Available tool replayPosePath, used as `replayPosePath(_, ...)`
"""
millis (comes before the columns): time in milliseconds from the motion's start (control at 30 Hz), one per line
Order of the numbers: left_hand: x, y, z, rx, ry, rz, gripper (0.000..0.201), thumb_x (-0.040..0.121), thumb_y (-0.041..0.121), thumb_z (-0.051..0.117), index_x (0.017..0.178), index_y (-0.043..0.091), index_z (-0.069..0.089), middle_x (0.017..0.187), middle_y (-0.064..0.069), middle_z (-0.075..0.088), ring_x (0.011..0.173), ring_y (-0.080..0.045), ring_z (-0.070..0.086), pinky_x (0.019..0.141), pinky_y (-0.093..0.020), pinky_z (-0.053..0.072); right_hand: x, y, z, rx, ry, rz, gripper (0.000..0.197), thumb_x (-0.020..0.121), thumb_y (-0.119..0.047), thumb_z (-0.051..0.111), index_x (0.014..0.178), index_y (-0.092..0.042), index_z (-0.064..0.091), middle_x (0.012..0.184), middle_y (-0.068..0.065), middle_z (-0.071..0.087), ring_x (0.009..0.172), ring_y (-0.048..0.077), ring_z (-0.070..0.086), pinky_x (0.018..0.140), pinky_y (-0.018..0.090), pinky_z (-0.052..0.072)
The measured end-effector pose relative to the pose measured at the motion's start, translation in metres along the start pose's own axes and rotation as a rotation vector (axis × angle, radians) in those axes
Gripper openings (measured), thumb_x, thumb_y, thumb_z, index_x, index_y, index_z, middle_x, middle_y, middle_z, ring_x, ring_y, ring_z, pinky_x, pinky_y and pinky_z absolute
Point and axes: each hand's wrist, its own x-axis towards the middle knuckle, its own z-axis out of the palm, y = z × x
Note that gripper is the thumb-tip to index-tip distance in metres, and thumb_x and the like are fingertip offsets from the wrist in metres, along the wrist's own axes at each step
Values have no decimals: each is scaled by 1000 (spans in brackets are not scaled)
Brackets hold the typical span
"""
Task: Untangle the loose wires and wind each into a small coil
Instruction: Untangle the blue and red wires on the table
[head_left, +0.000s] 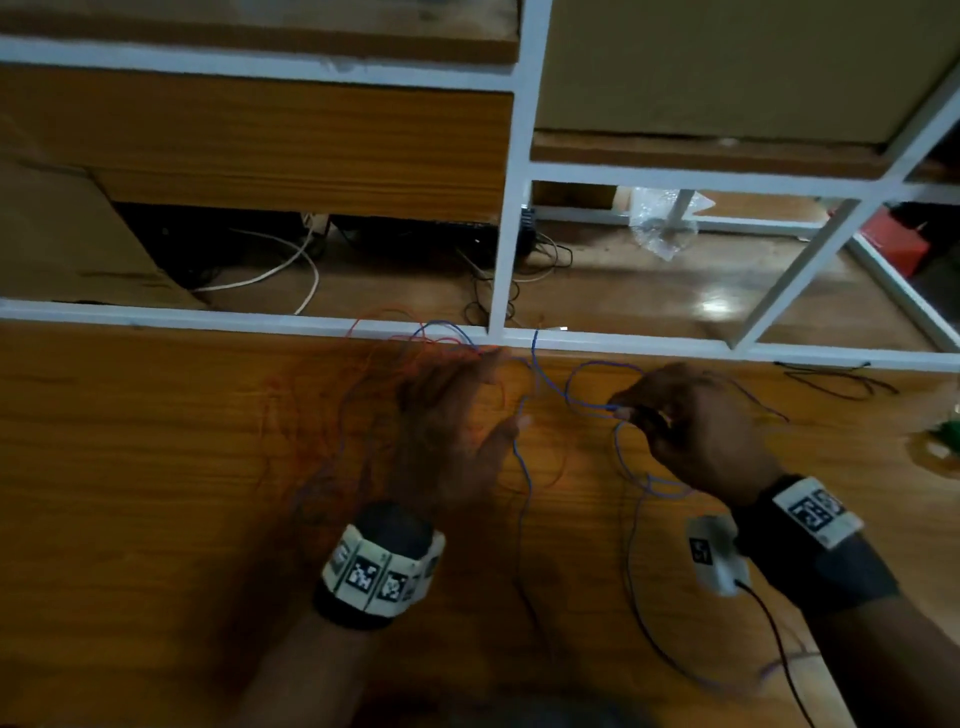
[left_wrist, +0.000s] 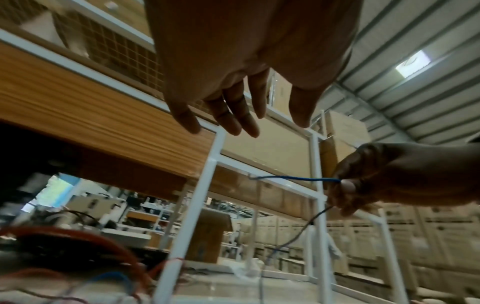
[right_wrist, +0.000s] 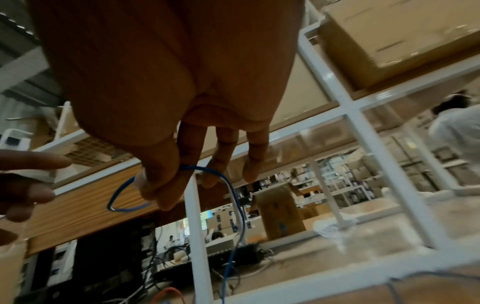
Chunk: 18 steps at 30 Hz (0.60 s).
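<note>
The blue wire (head_left: 587, 402) lies in loose loops across the wooden tabletop (head_left: 156, 467), running from the white frame rail (head_left: 208, 317) at about 12 o'clock of the hands down past the right wrist toward 5 o'clock; one short loop of it is pinched between the thumb and forefinger of the right hand (head_left: 696, 431), the other fingers curled loosely below the pinch; in the right wrist view the loop bulges out to 9 o'clock of the thumb and a longer run drops away toward 6 o'clock; in the left wrist view a taut stretch of it reaches out to 9 o'clock from that pinch. The red wires (head_left: 395, 332) form a tangled heap at about 11 o'clock of the left hand (head_left: 452, 431), spilling over the rail and mingling with a blue strand; blur hides how they cross. The left hand hovers flat above the tabletop, fingers straight and spread, holding nothing; a blue strand passes just beside its thumb at 3 o'clock, and I cannot tell whether they touch. Both wrists carry marker bands; a small white device (head_left: 714, 556) with a black lead sits at 9 o'clock of the right wrist. A thin black wire (head_left: 831, 376) lies on the tabletop at 2 o'clock of the right hand, well apart; beyond the rail, white cables (head_left: 291, 265) and a crumpled clear bag (head_left: 662, 223) rest on the lower shelf.
</note>
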Motion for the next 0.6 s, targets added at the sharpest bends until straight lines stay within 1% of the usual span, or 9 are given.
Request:
replayPosePath(67,-1,21,21,-191,-47,-61,61,84,43,71,141,35,49,117,18,57,113,-13,55,100,-44,46,-27,11,-5,10,49,22,11,89,-8,78,97,-15,81,99,1,75,97,26,65,83,39,53)
replayPosePath(133,-7,29,47,-306,-82,-169,63,83,41,75,140,39,47,117,18,58,113,-9,55,96,-43,49,-58,20,-17,37,119,141,11,95,-16,73,101,-21,81,113,1,69,107,24,59,89,41,50)
replayPosePath(167,-10,31,59,-350,-98,-198,62,83,40,76,138,40,46,116,17,59,111,-7,56,94,-43,51,-73,24,-25,60,161,206,12,96,-19,72,103,-23,81,115,2,65,107,22,58,89,38,48)
replayPosePath(233,-17,35,85,-423,-153,-188,62,83,40,76,137,41,45,113,15,60,108,-8,58,91,-42,52,-102,27,-42,119,229,310,13,95,-19,73,105,-23,80,109,1,59,100,18,61,83,28,47)
replayPosePath(300,-23,41,111,-462,-247,-198,67,82,43,75,140,39,42,113,13,59,106,-6,57,91,-40,52,-128,26,-57,153,237,360,14,95,-15,74,106,-22,80,101,-2,61,96,12,65,77,22,47)
replayPosePath(400,-29,46,150,-377,-373,-290,78,79,45,78,144,40,35,115,12,58,102,-8,57,87,-38,53,-169,27,-73,205,199,436,21,92,-9,72,103,-24,79,100,-6,72,96,14,71,77,35,53)
replayPosePath(467,-32,55,172,-216,-497,-370,81,78,45,79,145,36,34,117,9,63,105,-16,62,88,-38,53,-196,29,-83,278,235,508,16,91,-12,71,101,-22,79,100,-7,75,97,14,72,80,35,54)
replayPosePath(533,-36,72,192,-31,-647,-442,67,80,44,78,136,23,48,109,4,66,107,-22,64,85,-32,49,-219,32,-91,411,267,592,16,90,-16,71,100,-24,80,102,-9,78,98,13,73,83,24,54)
replayPosePath(600,-48,99,212,63,-801,-425,40,83,37,76,112,12,66,104,-3,69,104,-27,66,79,-31,48,-234,39,-95,567,269,611,21,89,-14,70,100,-28,81,106,-11,78,100,9,73,86,20,55)
